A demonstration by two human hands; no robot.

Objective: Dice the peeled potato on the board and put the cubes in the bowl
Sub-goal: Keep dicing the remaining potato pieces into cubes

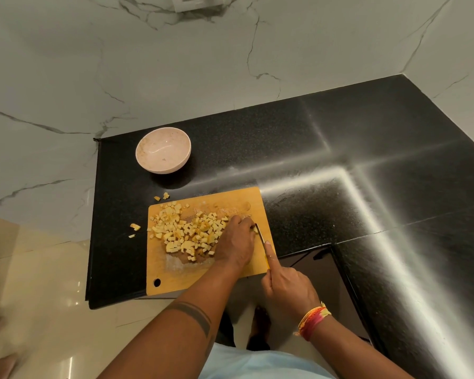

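A wooden cutting board [173, 280] lies at the counter's front edge with a heap of several pale yellow potato cubes [186, 231] spread over its left and middle. My left hand [236, 242] rests on the board's right part, fingers curled over a small remaining potato piece that it mostly hides. My right hand [285, 285] grips the yellow handle of a knife [261, 236], forefinger along its spine, blade just right of my left fingertips. The pale pink bowl [163, 150] stands behind the board, holding only a tiny scrap.
A few loose cubes [135, 227] lie on the black counter [340, 160] left of and behind the board. Marble walls close the counter at the back and right. The counter's left edge drops to a tiled floor [39, 283].
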